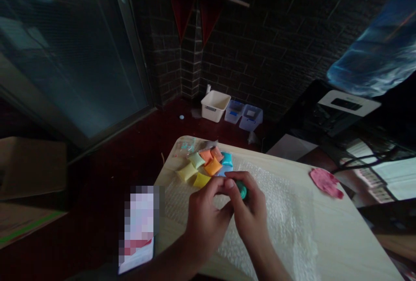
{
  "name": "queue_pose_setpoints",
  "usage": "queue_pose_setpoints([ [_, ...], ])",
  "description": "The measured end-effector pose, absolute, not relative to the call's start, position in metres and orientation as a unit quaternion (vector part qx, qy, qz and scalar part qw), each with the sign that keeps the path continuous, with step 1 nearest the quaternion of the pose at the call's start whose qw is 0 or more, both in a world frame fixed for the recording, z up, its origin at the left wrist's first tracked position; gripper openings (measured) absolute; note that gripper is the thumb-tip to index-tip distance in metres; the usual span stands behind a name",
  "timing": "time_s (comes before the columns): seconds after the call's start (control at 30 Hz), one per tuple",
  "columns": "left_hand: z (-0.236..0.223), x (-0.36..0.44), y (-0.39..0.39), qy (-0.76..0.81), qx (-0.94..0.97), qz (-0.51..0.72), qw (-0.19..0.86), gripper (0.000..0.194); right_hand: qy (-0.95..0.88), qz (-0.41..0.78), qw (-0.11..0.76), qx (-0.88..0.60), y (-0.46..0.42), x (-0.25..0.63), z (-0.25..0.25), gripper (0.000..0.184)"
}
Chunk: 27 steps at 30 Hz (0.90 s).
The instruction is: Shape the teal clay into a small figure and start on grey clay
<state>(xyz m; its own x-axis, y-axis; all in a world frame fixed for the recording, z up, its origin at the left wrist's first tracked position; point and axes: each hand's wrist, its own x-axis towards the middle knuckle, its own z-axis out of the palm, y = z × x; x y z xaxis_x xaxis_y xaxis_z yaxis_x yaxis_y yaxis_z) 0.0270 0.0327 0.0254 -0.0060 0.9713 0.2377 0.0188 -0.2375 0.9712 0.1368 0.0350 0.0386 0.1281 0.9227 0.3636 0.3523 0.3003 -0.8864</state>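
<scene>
Above the table, my left hand [206, 216] and my right hand [251, 207] meet with curled fingers around a small lump of green clay [241, 189]. Part of the green clay shows between the fingers of my right hand; the rest is hidden. My left fingertips press in from the other side, against the right thumb. Just beyond the hands lie several soft coloured packets, among them a yellow packet [202, 180], an orange packet [213, 166] and a turquoise packet [226, 159]. Beneath the hands spreads a sheet of bubble wrap [279, 211].
A pale wooden table [344, 233] bears a flat pink piece [326, 182] at its right. A phone-like screen [138, 259], partly blurred, is at the left edge. On the floor beyond stand a white bin [212, 112] and two clear boxes. A water dispenser [349, 102] stands right.
</scene>
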Motion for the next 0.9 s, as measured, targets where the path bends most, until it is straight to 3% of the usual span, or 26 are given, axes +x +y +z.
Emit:
queue_pose_setpoints([
  [0.13,0.028,0.03,0.03,0.41,0.574,0.537,0.462,0.035,-0.574,0.284,0.553,-0.533,0.038,0.146,0.035,0.036],
  [0.23,0.034,0.031,0.027,0.36,0.584,0.527,0.502,0.049,-0.54,0.297,0.572,-0.542,0.043,0.161,0.035,0.039],
  [0.43,0.04,0.026,0.024,0.359,0.547,0.537,0.533,0.03,-0.36,0.359,0.662,-0.551,0.059,0.189,0.031,0.049],
  [0.6,0.027,0.032,0.034,0.389,0.467,0.502,0.615,0.025,-0.415,0.33,0.622,-0.576,0.054,0.186,0.035,0.057],
  [0.67,0.023,0.035,0.037,0.379,0.41,0.465,0.687,0.024,-0.481,0.303,0.589,-0.575,0.049,0.182,0.037,0.056],
  [0.77,0.022,0.036,0.039,0.336,0.327,0.41,0.782,0.038,-0.53,0.327,0.57,-0.536,0.043,0.174,0.038,0.052],
  [0.9,0.025,0.033,0.038,0.288,0.288,0.402,0.82,0.041,-0.534,0.367,0.56,-0.516,0.039,0.163,0.039,0.039],
])
